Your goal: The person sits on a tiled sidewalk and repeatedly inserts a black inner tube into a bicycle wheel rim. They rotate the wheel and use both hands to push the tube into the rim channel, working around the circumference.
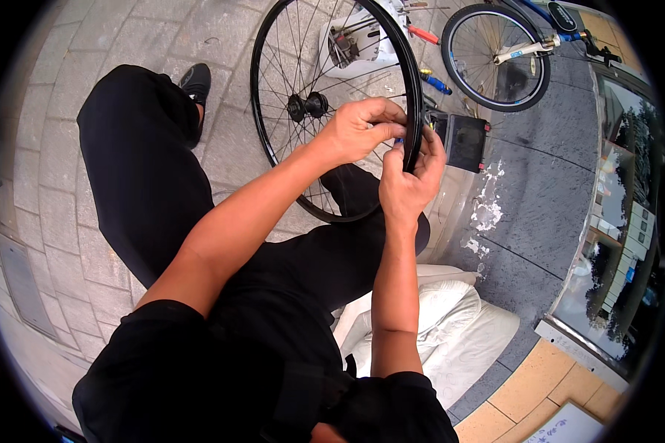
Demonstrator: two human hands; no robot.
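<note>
A black spoked bicycle wheel [256, 96] stands upright before me, its lower part between my legs and its black hub [308, 107] to the left. My right hand [412, 177] is closed around the near right side of the rim, thumb on the inner side and fingers on the outer. From the spoke side, my left hand [358, 131] reaches to the same stretch of rim, fingertips pinched together against it. A tiny bit of blue shows at those fingertips; what it belongs to is hidden.
Beyond the wheel sits a white container [329, 59] with metal parts inside. A red-handled tool [423, 35], a blue-handled tool [437, 83] and a black case [467, 144] lie nearby. A bicycle's wheel [451, 59] is at upper right. White cloth [465, 325] lies beneath me; a glass pane [606, 244] borders the right.
</note>
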